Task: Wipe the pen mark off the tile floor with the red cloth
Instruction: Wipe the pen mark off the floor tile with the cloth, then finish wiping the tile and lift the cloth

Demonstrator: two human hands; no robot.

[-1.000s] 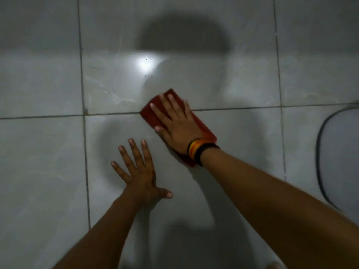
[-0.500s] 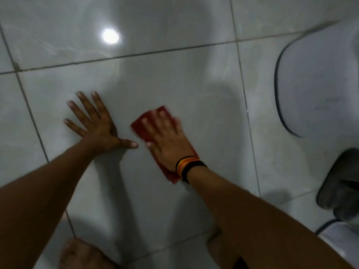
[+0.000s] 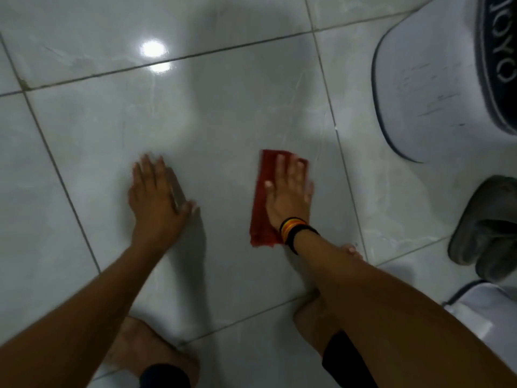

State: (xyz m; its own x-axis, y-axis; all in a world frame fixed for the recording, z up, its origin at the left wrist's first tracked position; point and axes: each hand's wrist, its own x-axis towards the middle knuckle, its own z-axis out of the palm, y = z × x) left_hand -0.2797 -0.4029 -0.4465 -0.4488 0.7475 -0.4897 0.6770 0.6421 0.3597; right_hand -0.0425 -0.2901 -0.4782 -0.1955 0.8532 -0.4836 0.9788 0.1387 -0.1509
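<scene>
While pressed flat under the right hand (image 3: pixel 288 197), red cloth (image 3: pixel 261 203) folded oblong, fingers (image 3: pixel 280 166) spread

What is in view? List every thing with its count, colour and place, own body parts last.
tile floor: one, glossy pale grey, under everything
red cloth: one, red, flat on the central tile
slippers: a pair, grey, right edge
mat: one, white with dark trim, upper right
wristbands: several, yellow, red, black, right wrist
left hand: one, flat on the bare tile
right hand: one, flat on the cloth
</scene>
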